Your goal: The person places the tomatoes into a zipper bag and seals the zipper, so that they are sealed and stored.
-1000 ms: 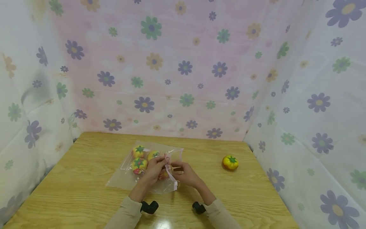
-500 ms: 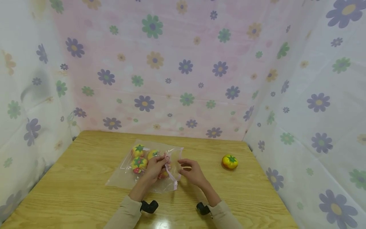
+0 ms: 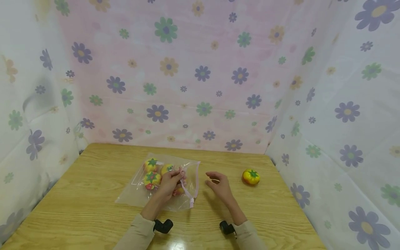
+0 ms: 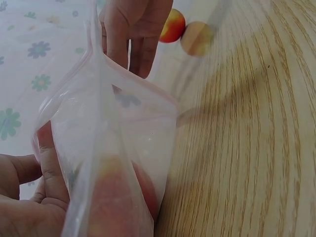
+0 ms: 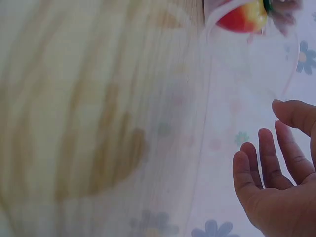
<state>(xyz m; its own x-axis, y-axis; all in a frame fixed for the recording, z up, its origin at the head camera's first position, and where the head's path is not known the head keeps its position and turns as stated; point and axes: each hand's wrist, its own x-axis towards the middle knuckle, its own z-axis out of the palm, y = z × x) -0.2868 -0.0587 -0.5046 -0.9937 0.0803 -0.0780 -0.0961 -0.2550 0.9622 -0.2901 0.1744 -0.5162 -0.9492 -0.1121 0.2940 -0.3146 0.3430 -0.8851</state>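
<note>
A clear zip bag (image 3: 137, 197) with a pinkish zip strip lies on the wooden table (image 3: 93, 222). Several yellow-and-red toy fruits (image 3: 152, 178) with green star-shaped leaves are inside it. My left hand (image 3: 167, 184) pinches the bag's upper layer at the mouth, and the left wrist view shows the mouth (image 4: 148, 86) spread apart. To the right of the bag, my right hand (image 3: 221, 187) hovers over the table with loosely bent fingers and nothing in them; the right wrist view shows its palm (image 5: 281, 202). Farther right sits one loose toy fruit (image 3: 251, 177).
Flower-printed cloth (image 3: 184, 80) hangs behind the table and on both sides. A black wrist mount (image 3: 163, 226) sits at my left sleeve, another mount (image 3: 226, 227) at the right one. A bright glare spot marks the table's front.
My right hand has drawn away from the bag's mouth toward the right and now stands apart from it. The left hand keeps its hold on the bag.
</note>
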